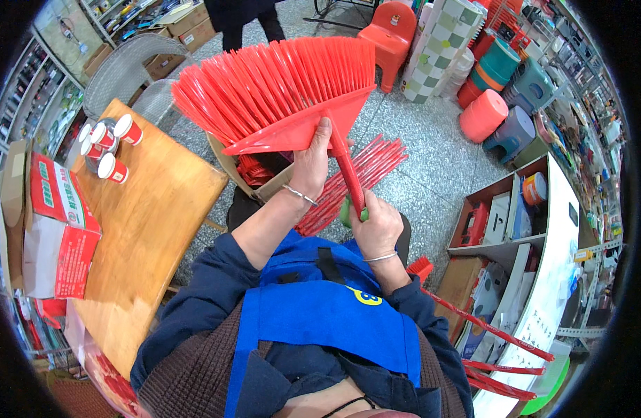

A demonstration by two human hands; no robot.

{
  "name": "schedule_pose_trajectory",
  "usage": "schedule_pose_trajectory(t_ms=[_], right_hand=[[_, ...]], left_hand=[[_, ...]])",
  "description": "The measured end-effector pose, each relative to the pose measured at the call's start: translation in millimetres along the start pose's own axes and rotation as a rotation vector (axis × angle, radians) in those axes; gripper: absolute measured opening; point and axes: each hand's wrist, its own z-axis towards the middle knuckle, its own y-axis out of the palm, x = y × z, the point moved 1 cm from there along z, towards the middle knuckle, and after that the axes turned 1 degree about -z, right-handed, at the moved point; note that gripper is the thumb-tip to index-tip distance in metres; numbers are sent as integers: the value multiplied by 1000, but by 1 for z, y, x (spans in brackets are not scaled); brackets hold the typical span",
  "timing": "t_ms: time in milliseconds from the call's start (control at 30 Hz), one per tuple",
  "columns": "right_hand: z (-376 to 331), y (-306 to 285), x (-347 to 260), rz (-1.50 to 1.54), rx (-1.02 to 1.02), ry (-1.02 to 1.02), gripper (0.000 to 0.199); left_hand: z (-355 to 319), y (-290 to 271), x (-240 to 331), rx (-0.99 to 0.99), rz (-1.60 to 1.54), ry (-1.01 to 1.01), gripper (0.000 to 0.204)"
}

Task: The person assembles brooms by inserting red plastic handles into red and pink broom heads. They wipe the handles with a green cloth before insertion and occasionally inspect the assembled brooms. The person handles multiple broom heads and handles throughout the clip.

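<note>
Holding a red broom head, bristles up, above a cardboard box of red parts: left hand clasps the head's base; right hand is wrapped around a green piece at the socket's lower end. Handle seemingly not yet fitted. Red sticks lie right of the box; wooden table stands left.

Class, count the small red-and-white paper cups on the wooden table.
4. The small red-and-white paper cups cluster at the wooden table's far left corner: one farthest, two at middle-left, one nearest. Others may be hidden behind.
</note>
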Motion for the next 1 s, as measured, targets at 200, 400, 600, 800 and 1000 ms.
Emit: schedule_pose_trajectory(t_ms=[200,400,600,800,1000], right_hand=[[-1,-10,13,265,-201,105,30],[5,-13,27,623,-523,243,29],[12,-13,31,993,-751,328,27],[21,-19,52,1036,-721,331,29],[70,-64,79,1243,131,765,27]], left_hand=[[-5,-2,0,-150,-23,-56,41],[-8,-2,10,-321,-58,-44,42],[-5,-2,10,-370,-284,-142,41],[-1,-7,8,-292,-364,-166,32],[-1,-12,11,-305,-303,-123,32]])
